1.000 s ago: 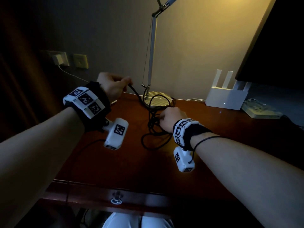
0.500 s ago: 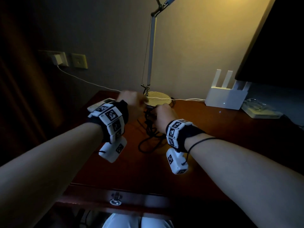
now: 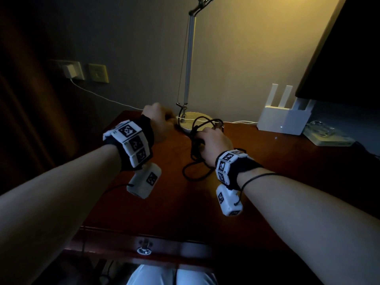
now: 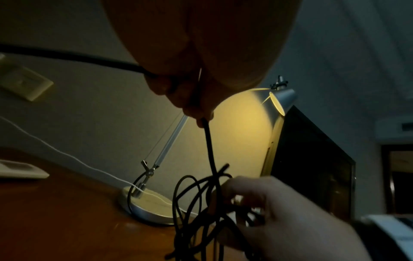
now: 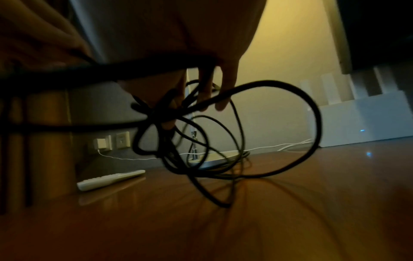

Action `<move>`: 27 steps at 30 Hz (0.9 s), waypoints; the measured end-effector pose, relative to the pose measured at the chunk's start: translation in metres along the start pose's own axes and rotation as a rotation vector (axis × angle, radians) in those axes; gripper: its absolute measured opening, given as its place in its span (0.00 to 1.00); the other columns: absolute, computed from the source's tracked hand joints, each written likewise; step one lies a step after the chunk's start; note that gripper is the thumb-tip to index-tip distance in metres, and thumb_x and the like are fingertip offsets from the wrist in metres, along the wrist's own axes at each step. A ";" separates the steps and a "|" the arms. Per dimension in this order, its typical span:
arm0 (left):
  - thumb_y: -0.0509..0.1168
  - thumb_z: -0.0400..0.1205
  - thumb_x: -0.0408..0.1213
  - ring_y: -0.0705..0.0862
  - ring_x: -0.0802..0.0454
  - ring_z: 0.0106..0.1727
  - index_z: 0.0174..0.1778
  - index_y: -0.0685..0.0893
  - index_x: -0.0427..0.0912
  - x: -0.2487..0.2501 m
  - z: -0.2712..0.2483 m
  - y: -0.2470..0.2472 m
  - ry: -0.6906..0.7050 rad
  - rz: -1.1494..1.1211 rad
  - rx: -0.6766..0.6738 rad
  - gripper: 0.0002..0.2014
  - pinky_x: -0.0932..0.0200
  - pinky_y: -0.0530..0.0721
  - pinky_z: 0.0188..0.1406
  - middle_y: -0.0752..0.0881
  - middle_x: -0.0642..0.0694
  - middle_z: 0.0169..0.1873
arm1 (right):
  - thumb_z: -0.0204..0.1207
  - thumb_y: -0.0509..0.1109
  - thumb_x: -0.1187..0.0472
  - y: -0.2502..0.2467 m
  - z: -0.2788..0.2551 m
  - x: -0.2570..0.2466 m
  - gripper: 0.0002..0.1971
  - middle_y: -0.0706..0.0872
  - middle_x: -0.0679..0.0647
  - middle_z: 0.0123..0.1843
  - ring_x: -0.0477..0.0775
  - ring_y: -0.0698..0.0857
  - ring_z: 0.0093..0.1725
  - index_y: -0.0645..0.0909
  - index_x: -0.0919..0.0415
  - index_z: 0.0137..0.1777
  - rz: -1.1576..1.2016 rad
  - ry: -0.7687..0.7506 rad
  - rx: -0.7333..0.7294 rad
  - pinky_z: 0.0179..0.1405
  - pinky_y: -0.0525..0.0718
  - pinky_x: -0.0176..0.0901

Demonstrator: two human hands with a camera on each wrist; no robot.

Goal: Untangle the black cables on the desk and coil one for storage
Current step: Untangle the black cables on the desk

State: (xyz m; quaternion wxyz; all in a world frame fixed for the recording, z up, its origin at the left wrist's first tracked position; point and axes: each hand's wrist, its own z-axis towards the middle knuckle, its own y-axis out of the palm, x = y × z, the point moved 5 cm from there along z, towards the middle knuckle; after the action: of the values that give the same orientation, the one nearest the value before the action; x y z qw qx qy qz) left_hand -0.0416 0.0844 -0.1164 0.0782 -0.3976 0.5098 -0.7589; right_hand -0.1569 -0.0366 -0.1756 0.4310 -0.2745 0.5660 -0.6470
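Observation:
A tangle of black cables [image 3: 198,153] lies on the dark wooden desk [image 3: 205,202], just in front of the lamp base. My right hand [image 3: 211,140] grips the bundle of loops [image 5: 201,134] from above, fingers curled through them. My left hand [image 3: 159,120], raised to the left of the lamp base, pinches one black strand [image 4: 210,146] that runs down from its fingertips into the tangle beside the right hand [image 4: 279,211]. Another length of the cable [image 4: 67,56] trails off leftward from the left hand.
A desk lamp stands behind the cables, its round base [image 3: 194,120] on the desk. A white cable [image 3: 102,95] runs from a wall charger [image 3: 70,70]. A white router [image 3: 283,118] and a flat white device [image 3: 327,136] sit at the right. A white remote [image 5: 111,179] lies left.
My left hand dropped from its raised spot at the far left toward the tangle, then moved up and back toward the lamp base with a strand. The right hand stayed on the bundle.

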 end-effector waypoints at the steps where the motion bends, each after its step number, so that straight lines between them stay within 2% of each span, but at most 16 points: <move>1: 0.63 0.84 0.39 0.82 0.50 0.46 0.59 0.85 0.45 -0.001 -0.001 -0.003 -0.018 -0.023 0.013 0.10 0.59 0.83 0.39 0.84 0.43 0.52 | 0.77 0.68 0.61 -0.001 0.000 0.005 0.23 0.77 0.48 0.64 0.60 0.76 0.64 0.76 0.44 0.71 0.024 0.012 0.012 0.55 0.82 0.55; 4: 0.63 0.84 0.40 0.81 0.52 0.41 0.58 0.85 0.45 -0.002 0.000 -0.007 -0.016 -0.014 0.028 0.10 0.62 0.80 0.32 0.83 0.44 0.49 | 0.79 0.67 0.61 -0.006 0.002 0.011 0.20 0.75 0.49 0.59 0.57 0.77 0.60 0.76 0.43 0.69 0.058 0.033 0.020 0.51 0.82 0.53; 6: 0.63 0.84 0.41 0.80 0.53 0.41 0.56 0.84 0.45 0.001 0.000 -0.004 -0.023 -0.002 -0.005 0.09 0.63 0.77 0.29 0.83 0.43 0.49 | 0.78 0.67 0.63 -0.010 0.004 0.012 0.19 0.74 0.52 0.59 0.58 0.78 0.58 0.78 0.48 0.67 0.086 0.034 0.035 0.47 0.81 0.49; 9: 0.64 0.81 0.53 0.82 0.53 0.41 0.51 0.84 0.49 0.006 -0.001 0.007 -0.015 0.129 -0.083 0.12 0.63 0.77 0.28 0.84 0.47 0.44 | 0.77 0.66 0.67 -0.013 0.007 0.004 0.15 0.74 0.55 0.60 0.60 0.79 0.56 0.81 0.57 0.63 0.151 0.019 0.061 0.44 0.77 0.45; 11: 0.64 0.78 0.60 0.84 0.51 0.42 0.52 0.86 0.50 0.007 0.000 0.015 -0.016 0.244 -0.109 0.19 0.59 0.83 0.34 0.85 0.48 0.44 | 0.78 0.65 0.70 -0.015 0.009 -0.003 0.13 0.74 0.57 0.60 0.60 0.79 0.57 0.83 0.60 0.60 0.188 0.007 0.096 0.50 0.79 0.45; 13: 0.64 0.79 0.57 0.84 0.48 0.47 0.55 0.87 0.49 0.011 -0.002 0.024 -0.017 0.297 -0.137 0.18 0.55 0.85 0.44 0.86 0.46 0.48 | 0.78 0.65 0.72 -0.015 0.009 -0.009 0.14 0.75 0.57 0.61 0.59 0.80 0.59 0.85 0.61 0.59 0.210 -0.016 0.120 0.56 0.81 0.46; 16: 0.62 0.82 0.43 0.85 0.44 0.53 0.62 0.85 0.46 0.018 -0.007 0.040 -0.027 0.271 -0.216 0.14 0.51 0.86 0.52 0.85 0.42 0.56 | 0.78 0.65 0.73 -0.016 0.006 -0.016 0.15 0.75 0.58 0.60 0.60 0.79 0.57 0.85 0.62 0.60 0.230 -0.071 0.154 0.57 0.81 0.48; 18: 0.61 0.80 0.36 0.85 0.44 0.50 0.63 0.84 0.45 0.020 -0.008 0.048 -0.032 0.225 -0.243 0.16 0.51 0.88 0.51 0.86 0.41 0.54 | 0.77 0.67 0.72 -0.016 0.004 -0.020 0.17 0.74 0.58 0.59 0.59 0.79 0.56 0.83 0.61 0.64 0.209 -0.097 0.146 0.56 0.81 0.49; 21: 0.61 0.77 0.38 0.85 0.44 0.47 0.59 0.84 0.43 0.018 -0.006 0.051 -0.058 0.157 -0.233 0.16 0.50 0.88 0.50 0.86 0.41 0.50 | 0.74 0.72 0.67 -0.013 0.000 -0.019 0.23 0.72 0.55 0.61 0.59 0.79 0.56 0.78 0.56 0.68 0.102 -0.078 0.099 0.51 0.84 0.52; 23: 0.63 0.78 0.42 0.85 0.47 0.44 0.54 0.87 0.45 0.016 -0.006 0.047 -0.075 0.091 -0.238 0.12 0.53 0.87 0.45 0.87 0.43 0.47 | 0.72 0.75 0.62 -0.011 -0.003 -0.013 0.26 0.71 0.53 0.64 0.59 0.79 0.60 0.75 0.53 0.71 0.031 -0.056 0.088 0.52 0.84 0.52; 24: 0.64 0.79 0.46 0.84 0.50 0.40 0.50 0.89 0.47 0.013 -0.005 0.044 -0.076 0.054 -0.237 0.11 0.57 0.85 0.38 0.87 0.45 0.42 | 0.72 0.76 0.59 -0.010 -0.005 -0.011 0.27 0.70 0.53 0.66 0.59 0.77 0.63 0.75 0.51 0.71 0.010 -0.040 0.081 0.54 0.82 0.52; 25: 0.66 0.80 0.50 0.82 0.53 0.35 0.46 0.89 0.48 0.011 -0.005 0.040 -0.071 0.030 -0.239 0.11 0.60 0.80 0.31 0.87 0.47 0.38 | 0.72 0.76 0.56 -0.009 -0.005 -0.007 0.28 0.68 0.53 0.69 0.60 0.75 0.66 0.74 0.50 0.72 -0.004 -0.019 0.069 0.57 0.80 0.54; 27: 0.66 0.80 0.53 0.79 0.57 0.31 0.43 0.89 0.50 0.007 -0.005 0.034 -0.049 -0.001 -0.244 0.12 0.63 0.73 0.27 0.85 0.49 0.35 | 0.72 0.76 0.54 -0.006 -0.006 -0.001 0.30 0.65 0.54 0.74 0.61 0.71 0.71 0.71 0.50 0.73 -0.038 0.028 0.040 0.62 0.77 0.57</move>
State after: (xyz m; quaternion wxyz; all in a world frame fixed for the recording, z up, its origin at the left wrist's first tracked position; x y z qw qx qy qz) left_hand -0.0591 0.0684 -0.1416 0.0414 -0.4228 0.5960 -0.6814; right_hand -0.1628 -0.0333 -0.1705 0.4160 -0.2672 0.5537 -0.6700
